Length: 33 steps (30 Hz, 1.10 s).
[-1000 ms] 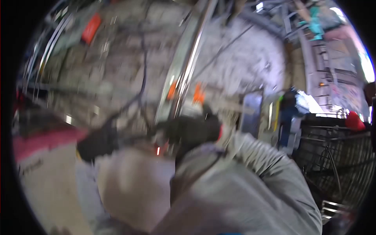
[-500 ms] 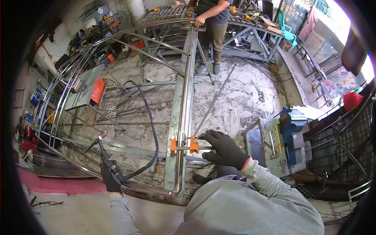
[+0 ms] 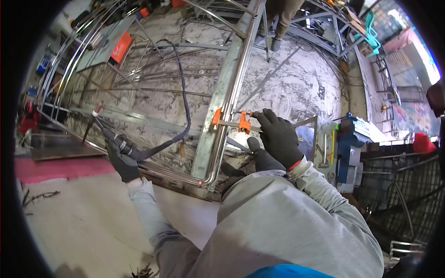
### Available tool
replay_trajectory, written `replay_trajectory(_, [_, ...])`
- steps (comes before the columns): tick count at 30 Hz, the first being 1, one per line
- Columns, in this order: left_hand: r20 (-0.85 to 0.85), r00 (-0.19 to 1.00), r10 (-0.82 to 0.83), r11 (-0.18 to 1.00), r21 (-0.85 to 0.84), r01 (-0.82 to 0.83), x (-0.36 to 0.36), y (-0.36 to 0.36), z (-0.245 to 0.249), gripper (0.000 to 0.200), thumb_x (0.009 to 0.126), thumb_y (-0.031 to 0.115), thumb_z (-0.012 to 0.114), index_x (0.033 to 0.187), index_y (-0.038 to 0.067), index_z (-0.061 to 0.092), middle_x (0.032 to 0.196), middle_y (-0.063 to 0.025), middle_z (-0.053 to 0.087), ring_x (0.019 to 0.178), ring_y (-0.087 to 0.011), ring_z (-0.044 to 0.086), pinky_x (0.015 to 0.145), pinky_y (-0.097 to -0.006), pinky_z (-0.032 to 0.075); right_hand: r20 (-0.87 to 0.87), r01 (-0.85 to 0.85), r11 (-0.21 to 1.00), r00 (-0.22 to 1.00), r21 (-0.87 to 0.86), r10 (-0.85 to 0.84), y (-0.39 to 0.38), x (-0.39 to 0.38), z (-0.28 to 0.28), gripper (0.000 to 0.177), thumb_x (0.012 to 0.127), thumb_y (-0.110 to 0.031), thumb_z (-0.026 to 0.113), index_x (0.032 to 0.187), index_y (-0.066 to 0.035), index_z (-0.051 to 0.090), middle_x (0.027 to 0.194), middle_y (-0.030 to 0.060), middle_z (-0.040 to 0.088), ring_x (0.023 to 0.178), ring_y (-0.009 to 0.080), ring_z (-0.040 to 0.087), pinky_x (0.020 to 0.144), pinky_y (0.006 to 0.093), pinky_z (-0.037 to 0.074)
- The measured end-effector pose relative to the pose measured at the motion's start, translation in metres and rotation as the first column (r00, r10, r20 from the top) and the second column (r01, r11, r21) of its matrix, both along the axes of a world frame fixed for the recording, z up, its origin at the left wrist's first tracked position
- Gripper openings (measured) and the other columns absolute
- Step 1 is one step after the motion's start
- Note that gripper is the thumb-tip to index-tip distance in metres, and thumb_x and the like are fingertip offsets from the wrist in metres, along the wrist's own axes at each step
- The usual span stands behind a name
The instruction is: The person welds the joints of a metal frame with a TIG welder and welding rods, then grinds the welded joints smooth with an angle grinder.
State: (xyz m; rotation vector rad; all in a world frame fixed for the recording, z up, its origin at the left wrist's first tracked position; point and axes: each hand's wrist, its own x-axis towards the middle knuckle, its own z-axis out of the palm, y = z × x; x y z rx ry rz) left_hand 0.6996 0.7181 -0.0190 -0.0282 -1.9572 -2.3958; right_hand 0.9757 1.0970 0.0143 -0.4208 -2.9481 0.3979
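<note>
My left hand (image 3: 121, 162), in a dark glove, is closed around a welding torch (image 3: 119, 141), whose pinkish nozzle points up and away. A thick dark cable (image 3: 184, 88) loops from the torch across the frame. My gloved right hand (image 3: 282, 139) is at the handle end of an orange bar clamp (image 3: 244, 122), its fingers bent around that end; the finger contact is partly hidden. The clamp's jaws sit across shiny metal tubes (image 3: 237, 85) lying along a flat galvanized beam (image 3: 208, 139). Near the front the tube bends in a rounded corner.
Curved shiny tubes (image 3: 62, 81) rise at the left, near a grey panel with an orange label (image 3: 121, 47). On the right stand a blue vise-like block (image 3: 351, 150) and a hammer (image 3: 324, 150). Another person's legs (image 3: 283, 21) show at the back, near a green chair (image 3: 369, 34).
My view has tipped downward, so the back worktable and the other person's upper body have left the frame. Both hands stay at the torch and the clamp.
</note>
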Motion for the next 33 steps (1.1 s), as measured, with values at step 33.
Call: replay_trajectory(33, [-0.338, 0.934, 0.119, 0.968, 0.250, -0.033, 0.091, 0.171, 0.140, 0.035, 0.107, 0.032, 0.053, 0.129, 0.006, 0.064, 0.126, -0.0146, 0.069, 0.111, -0.0301, 0.069, 0.098, -0.0506, 0.055, -0.184, -0.266, 0.604, 0.963, -0.751, 0.196, 0.146, 0.003, -0.012, 0.070, 0.100, -0.036, 0.069, 0.157, -0.007, 0.042, 0.153, 0.0208, 0.050, 0.134, 0.0329, 0.056, 0.108, 0.0427, 0.048])
